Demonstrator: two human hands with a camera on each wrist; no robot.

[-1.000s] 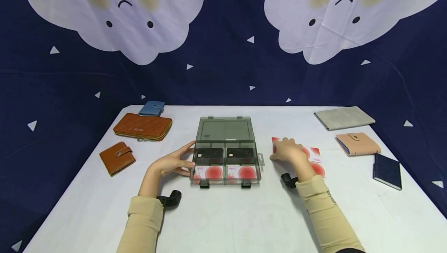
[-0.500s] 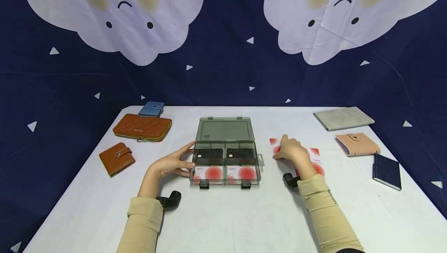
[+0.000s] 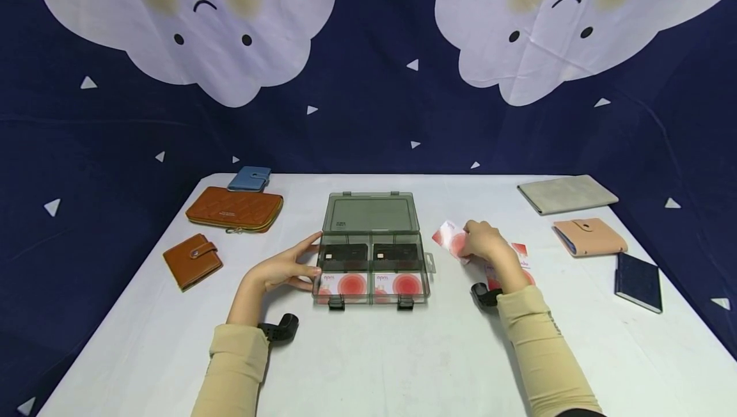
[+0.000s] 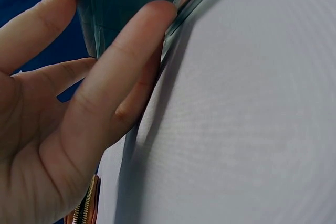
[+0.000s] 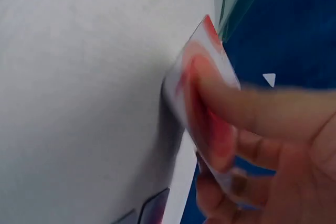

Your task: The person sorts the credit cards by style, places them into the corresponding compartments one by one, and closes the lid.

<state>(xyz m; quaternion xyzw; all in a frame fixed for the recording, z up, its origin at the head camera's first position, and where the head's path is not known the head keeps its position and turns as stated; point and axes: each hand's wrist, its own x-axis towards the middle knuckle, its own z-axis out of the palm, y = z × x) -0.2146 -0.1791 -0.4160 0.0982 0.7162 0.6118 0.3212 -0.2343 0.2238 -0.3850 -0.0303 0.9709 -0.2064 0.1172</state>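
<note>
An olive-green clear plastic box [image 3: 371, 212] stands on the table with its lid raised. Black cards [image 3: 345, 256] fill its back compartments, and red-and-white cards [image 3: 351, 284] its front ones. Against the box's left side lies my left hand [image 3: 281, 270], fingers spread and nearly straight; thumb and fingertips touch the wall in the left wrist view. My right hand [image 3: 485, 242] pinches a red-and-white card [image 3: 449, 238] between thumb and fingers, right of the box. In the right wrist view this card [image 5: 212, 124] is held tilted above the tabletop. More red-and-white cards [image 3: 521, 252] lie partly hidden under my right forearm.
On the left lie a brown wallet [image 3: 192, 261], a long brown zip wallet [image 3: 235, 208] and a small blue wallet [image 3: 249, 178]. On the right are a grey wallet [image 3: 567, 194], a peach card holder [image 3: 590, 238] and a navy booklet [image 3: 638, 283]. A dark blue curtain hangs behind.
My right hand has taken hold of a red-and-white card and lifted it, turning it toward the box. The left hand and the box have stayed in place.
</note>
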